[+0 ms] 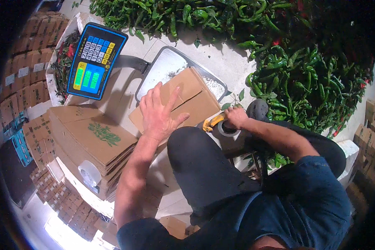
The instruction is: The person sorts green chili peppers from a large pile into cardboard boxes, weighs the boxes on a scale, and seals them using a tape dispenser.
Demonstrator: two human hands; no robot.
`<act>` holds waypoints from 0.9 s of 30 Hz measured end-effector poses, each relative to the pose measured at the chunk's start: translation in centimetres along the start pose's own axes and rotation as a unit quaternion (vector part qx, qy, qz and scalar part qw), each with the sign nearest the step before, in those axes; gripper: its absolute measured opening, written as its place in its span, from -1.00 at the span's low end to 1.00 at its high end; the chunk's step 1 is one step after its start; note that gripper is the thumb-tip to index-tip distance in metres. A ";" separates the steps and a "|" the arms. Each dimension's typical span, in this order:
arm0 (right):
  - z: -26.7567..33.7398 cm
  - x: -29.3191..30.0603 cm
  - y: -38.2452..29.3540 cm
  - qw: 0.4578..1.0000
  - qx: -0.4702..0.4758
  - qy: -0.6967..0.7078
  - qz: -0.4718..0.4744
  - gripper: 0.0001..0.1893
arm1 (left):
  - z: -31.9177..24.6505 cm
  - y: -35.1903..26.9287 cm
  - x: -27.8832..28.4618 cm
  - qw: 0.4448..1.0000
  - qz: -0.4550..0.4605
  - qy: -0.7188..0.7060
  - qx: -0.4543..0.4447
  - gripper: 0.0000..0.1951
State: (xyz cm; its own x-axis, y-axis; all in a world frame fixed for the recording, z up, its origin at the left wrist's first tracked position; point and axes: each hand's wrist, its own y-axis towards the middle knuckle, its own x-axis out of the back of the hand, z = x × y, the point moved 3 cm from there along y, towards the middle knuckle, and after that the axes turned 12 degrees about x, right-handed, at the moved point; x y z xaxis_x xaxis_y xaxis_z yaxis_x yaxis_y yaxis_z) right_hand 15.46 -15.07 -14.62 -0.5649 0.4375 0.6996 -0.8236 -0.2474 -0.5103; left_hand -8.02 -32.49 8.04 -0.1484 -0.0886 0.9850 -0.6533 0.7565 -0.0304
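Note:
My left hand (161, 117) lies on a cardboard box (192, 107), palm down with the fingers spread. The box sits askew, partly over the white platform (168, 61) of a digital scale, and a seam runs between its flaps. To the right of the box, my right hand (236, 117) grips a yellow tape dispenser (217, 121). A roll of tape (229, 130) is mounted on it, partly hidden by my fingers. The dispenser's front end is close to the near right side of the box.
The scale's lit display panel (97, 62) stands on an arm at left. Flattened cardboard boxes (93, 137) are stacked below it, with a clear tape roll (90, 173) beside them. Green peppers (284, 72) heap at the back and right. My knee (190, 147) is just below the box.

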 end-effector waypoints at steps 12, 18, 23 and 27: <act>4.0 33.6 -8.5 0.952 0.191 0.148 -0.188 -0.38 | 0.3 0.0 0.7 0.999 -0.001 -0.034 0.041 -0.12; 10.9 28.6 1.5 0.875 0.397 0.154 -0.232 -0.39 | 1.7 -0.4 -0.3 0.997 -0.060 -0.041 0.001 -0.25; 11.3 26.0 3.4 0.821 0.440 0.173 -0.320 -0.30 | 2.2 -1.0 0.3 0.993 -0.045 -0.106 0.037 -0.42; 11.0 26.1 3.3 0.828 0.450 0.125 -0.311 -0.21 | 2.4 -1.3 1.4 0.979 -0.041 -0.198 0.029 -0.35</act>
State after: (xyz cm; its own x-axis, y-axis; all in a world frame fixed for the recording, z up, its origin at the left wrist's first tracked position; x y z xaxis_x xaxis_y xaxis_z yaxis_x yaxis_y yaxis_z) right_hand -2.52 -13.94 7.45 -0.0829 0.8597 0.5040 -0.7188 -0.4019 0.5673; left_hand -9.13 -35.12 9.01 -0.3633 -0.4004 0.8413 -0.7137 0.7000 0.0249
